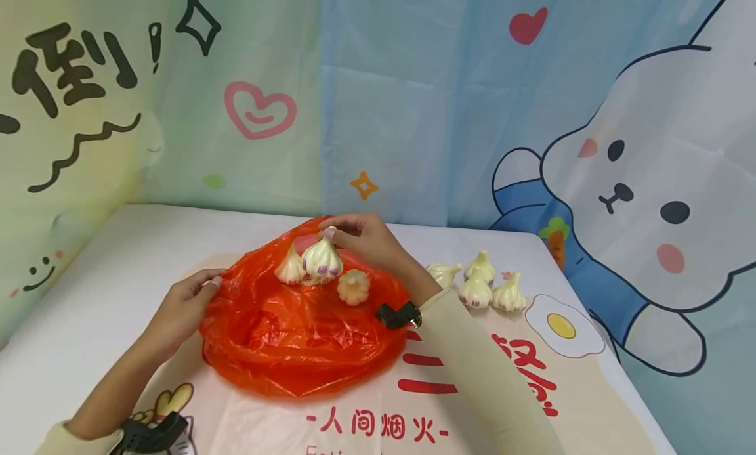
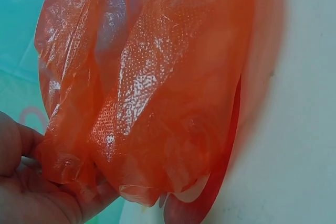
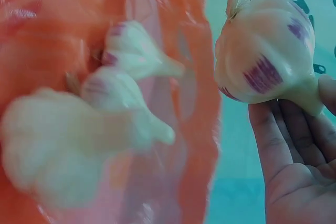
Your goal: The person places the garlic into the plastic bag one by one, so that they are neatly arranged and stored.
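My right hand [image 1: 369, 241] pinches a white garlic bulb [image 1: 322, 259] by its stem, over the open red plastic bag [image 1: 289, 369]. Purple patches and a tuft of roots show on that garlic bulb [image 3: 270, 51] in the right wrist view, with the fingers under the stem. More bulbs lie in the bag, among them a garlic bulb [image 1: 289, 268] at the left and a garlic bulb [image 1: 354, 287] at the right. At the bag's left side, my left hand [image 1: 186, 304] holds the edge, thumb on top; the bag [image 2: 157, 87] fills much of the left wrist view.
Several garlic bulbs [image 1: 475, 291] stand in a cluster on the table at the right, partly behind the right forearm. A printed cloth [image 1: 378, 429] covers the white table [image 1: 77, 310]. Behind it hangs a patterned curtain [image 1: 390, 100].
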Demonstrator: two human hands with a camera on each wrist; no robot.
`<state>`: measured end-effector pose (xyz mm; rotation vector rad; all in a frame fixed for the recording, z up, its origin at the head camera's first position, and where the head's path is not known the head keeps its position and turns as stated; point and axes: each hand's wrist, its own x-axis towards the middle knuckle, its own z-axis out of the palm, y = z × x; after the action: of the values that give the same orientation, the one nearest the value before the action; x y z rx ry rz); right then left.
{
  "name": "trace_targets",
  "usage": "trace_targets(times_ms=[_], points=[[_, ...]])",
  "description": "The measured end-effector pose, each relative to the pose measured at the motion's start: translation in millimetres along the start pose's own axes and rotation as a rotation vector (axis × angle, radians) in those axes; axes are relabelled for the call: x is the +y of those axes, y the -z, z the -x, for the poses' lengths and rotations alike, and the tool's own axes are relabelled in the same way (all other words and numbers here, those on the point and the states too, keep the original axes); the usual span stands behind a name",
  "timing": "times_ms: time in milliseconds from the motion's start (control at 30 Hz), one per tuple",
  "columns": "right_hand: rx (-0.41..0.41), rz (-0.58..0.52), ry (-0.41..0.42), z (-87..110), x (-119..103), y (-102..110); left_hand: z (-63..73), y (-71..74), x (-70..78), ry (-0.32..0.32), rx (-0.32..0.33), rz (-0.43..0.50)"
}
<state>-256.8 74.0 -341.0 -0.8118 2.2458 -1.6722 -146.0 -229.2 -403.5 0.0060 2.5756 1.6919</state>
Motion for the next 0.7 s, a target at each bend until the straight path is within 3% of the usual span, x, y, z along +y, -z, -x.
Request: trace_targets(times_ms=[267, 467, 700], points=[[-0.051, 0.007, -0.045, -8.8, 25.2, -35.3, 0.1, -1.8, -1.0, -0.003, -0.001, -0.005], [-0.068, -0.028, -0.112, -11.5, 29.6, -58.6, 0.2, -1.7, -0.8, -0.006, 0.003, -0.013], [-0.050, -0.007, -0.050, -12.4, 22.5, -65.7, 1.6, 1.1, -2.6, -0.005, 0.006, -0.015]])
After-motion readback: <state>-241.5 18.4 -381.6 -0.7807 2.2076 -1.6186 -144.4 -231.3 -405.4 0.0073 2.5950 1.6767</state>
